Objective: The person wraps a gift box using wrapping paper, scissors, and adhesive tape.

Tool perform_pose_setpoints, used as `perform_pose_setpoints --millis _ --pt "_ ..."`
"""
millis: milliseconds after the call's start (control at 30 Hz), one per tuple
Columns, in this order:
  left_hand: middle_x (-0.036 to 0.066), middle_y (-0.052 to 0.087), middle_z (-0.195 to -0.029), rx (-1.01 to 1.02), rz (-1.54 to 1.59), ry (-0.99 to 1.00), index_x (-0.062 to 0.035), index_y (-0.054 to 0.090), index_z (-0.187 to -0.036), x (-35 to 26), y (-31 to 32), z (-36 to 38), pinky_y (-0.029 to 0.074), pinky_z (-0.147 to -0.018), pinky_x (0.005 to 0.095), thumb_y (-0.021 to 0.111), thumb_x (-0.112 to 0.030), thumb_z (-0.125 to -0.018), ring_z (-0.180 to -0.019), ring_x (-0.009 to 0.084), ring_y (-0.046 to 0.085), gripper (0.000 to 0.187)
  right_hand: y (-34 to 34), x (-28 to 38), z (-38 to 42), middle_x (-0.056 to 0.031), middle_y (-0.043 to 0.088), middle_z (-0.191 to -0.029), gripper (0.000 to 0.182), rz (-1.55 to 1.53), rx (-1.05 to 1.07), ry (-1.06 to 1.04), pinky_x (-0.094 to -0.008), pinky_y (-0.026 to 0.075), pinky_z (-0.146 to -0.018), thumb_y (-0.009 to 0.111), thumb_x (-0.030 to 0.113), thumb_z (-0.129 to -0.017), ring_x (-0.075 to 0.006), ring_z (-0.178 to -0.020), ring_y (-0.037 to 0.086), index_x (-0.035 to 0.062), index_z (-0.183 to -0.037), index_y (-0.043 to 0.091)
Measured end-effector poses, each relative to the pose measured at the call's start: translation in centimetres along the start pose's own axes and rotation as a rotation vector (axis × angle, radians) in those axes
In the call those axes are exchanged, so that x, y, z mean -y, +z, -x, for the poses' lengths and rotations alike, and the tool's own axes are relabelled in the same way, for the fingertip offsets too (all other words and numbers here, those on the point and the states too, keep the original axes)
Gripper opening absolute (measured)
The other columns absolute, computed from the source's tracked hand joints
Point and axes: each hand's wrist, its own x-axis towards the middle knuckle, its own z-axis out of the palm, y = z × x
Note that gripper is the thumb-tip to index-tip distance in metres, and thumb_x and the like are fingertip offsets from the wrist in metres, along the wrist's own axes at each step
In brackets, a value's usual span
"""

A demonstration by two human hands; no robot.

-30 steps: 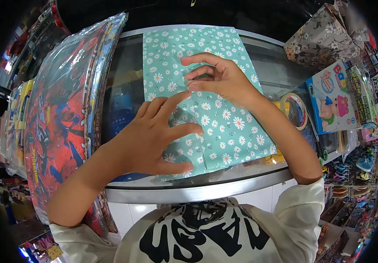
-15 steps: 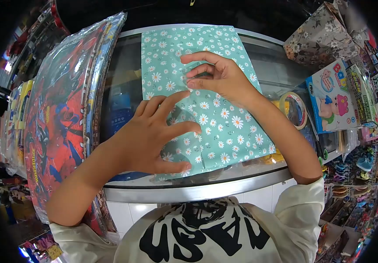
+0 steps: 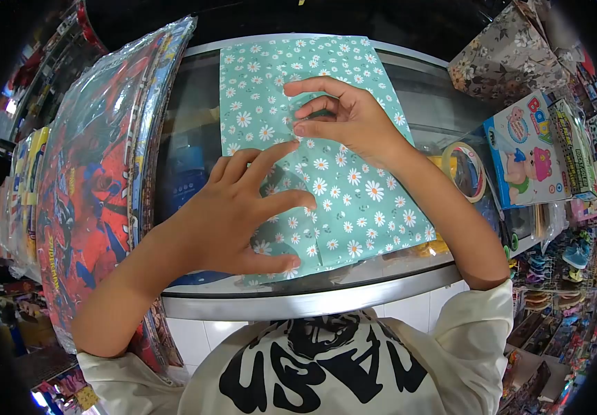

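A mint-green sheet of wrapping paper (image 3: 354, 228) printed with white daisies lies over the glass counter, a faint crease running down its middle. My left hand (image 3: 240, 211) is over the paper's left side, open, its fingers spread and its palm down. Over the middle of the sheet is my right hand (image 3: 347, 124), with curved fingers held apart and the thumb tip close to the middle finger. The left index fingertip comes right up to the right thumb tip. Nothing shows plainly between the fingers of either hand.
Plastic-wrapped Spider-Man packs (image 3: 91, 187) stand stacked along the left. At right are a tape roll (image 3: 482, 173), a toy box marked Baby (image 3: 527, 152) and a floral bag (image 3: 506, 62). The counter's metal edge (image 3: 312, 304) runs before my body.
Both hands keep nearly the same pose over the paper. The view has shifted very slightly, and the right thumb tip sits marginally higher.
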Motion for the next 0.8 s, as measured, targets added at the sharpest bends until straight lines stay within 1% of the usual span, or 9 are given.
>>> perform_pose_setpoints --millis 333,633,800 --pt "0.018 0.028 -0.150 -0.001 0.012 -0.008 -0.0230 0.060 -0.117 0.03 0.08 -0.04 0.032 -0.103 0.0581 0.072 -0.054 -0.069 -0.124 0.0455 0.036 0.058 -0.02 -0.16 -0.05 -0.0064 0.054 -0.133 0.044 0.003 0.010 -0.008 -0.0259 0.054 -0.087 0.071 -0.004 -0.082 -0.0093 -0.100 0.059 0.0018 -0.124 0.059" --pt "0.019 0.033 -0.148 0.019 0.001 -0.006 -0.0208 0.060 -0.117 -0.25 -0.27 -0.13 0.033 -0.102 0.0568 0.073 -0.050 -0.070 -0.122 0.0445 0.038 0.057 0.09 -0.12 -0.12 -0.0069 0.055 -0.133 0.044 0.017 0.010 -0.015 -0.0260 0.054 -0.088 0.071 -0.004 -0.082 -0.0092 -0.100 0.059 0.0018 -0.124 0.058" --pt "0.018 0.033 -0.148 -0.009 -0.028 0.013 -0.0210 0.060 -0.118 -0.21 -0.14 0.07 0.034 -0.101 0.0563 0.073 -0.050 -0.070 -0.121 0.0442 0.038 0.057 0.06 -0.13 -0.14 -0.0074 0.054 -0.134 0.044 0.039 0.016 -0.014 -0.0257 0.054 -0.086 0.072 -0.003 -0.082 -0.0092 -0.100 0.059 0.0024 -0.124 0.059"
